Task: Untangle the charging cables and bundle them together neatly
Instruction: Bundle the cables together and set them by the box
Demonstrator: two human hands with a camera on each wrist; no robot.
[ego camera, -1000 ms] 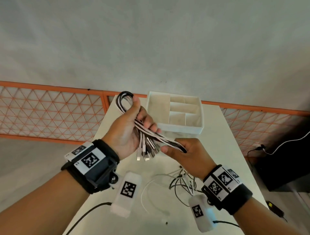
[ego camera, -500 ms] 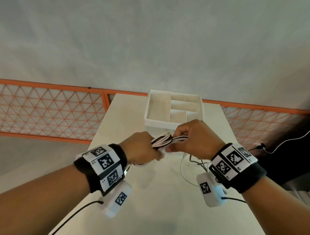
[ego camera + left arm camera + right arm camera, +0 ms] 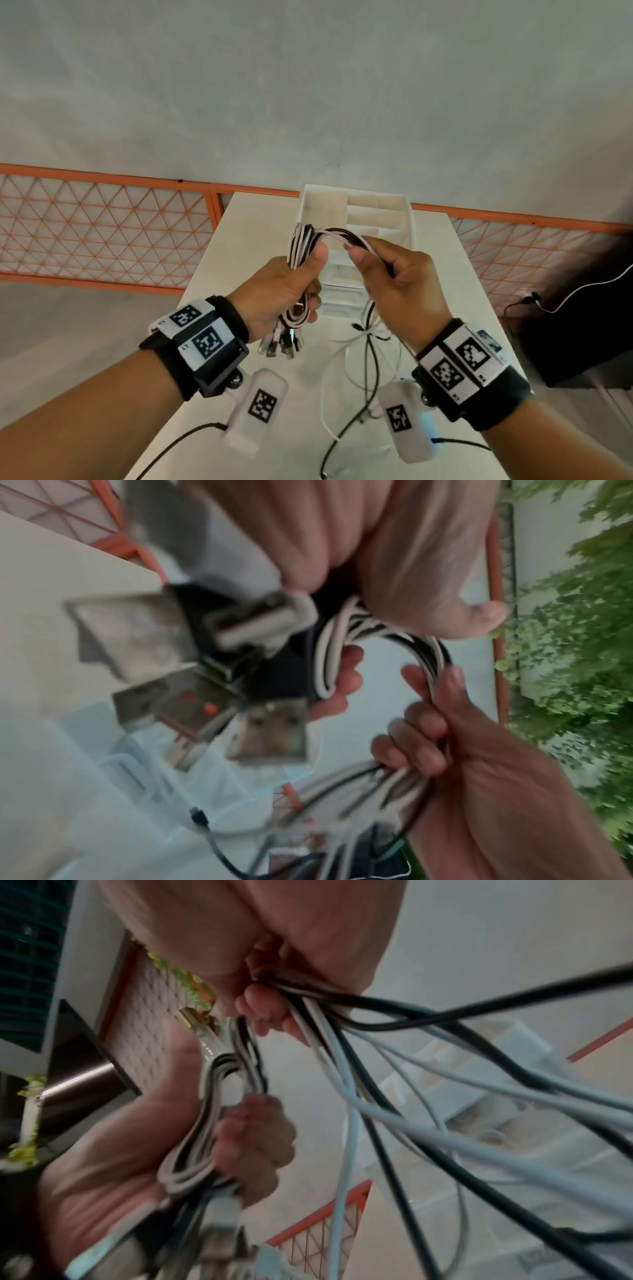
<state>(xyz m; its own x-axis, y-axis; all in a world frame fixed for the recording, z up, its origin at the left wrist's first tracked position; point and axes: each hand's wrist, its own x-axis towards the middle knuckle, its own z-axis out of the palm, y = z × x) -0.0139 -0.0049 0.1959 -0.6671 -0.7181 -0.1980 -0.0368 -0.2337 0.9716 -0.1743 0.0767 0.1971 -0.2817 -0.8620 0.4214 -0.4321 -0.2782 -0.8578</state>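
The charging cables (image 3: pixel 303 274) are gathered into 1 black-and-white hank held up in the air above the white surface (image 3: pixel 239 246), so the untangling looks largely done for the part in hand. The left hand (image 3: pixel 277 294) is curled round the folded hank, thumb pressed on its upper bend, and the plug ends (image 3: pixel 279 346) hang together below that fist. The right hand (image 3: pixel 397 274) pinches the same strands where they arch over from the left, fingers closed on them; the right wrist view shows several loose black and white tails running out of that grip. Those tails (image 3: pixel 368 359) drop down to the surface in an untidy trail between the wrists (how much of them is knotted I cannot tell).

My reading: roughly the middle to late stretch of the job. What is left is to draw in the hanging lengths, fold them onto the hank and secure it. The white divided tray (image 3: pixel 407 219) beyond the hands holds no cable.
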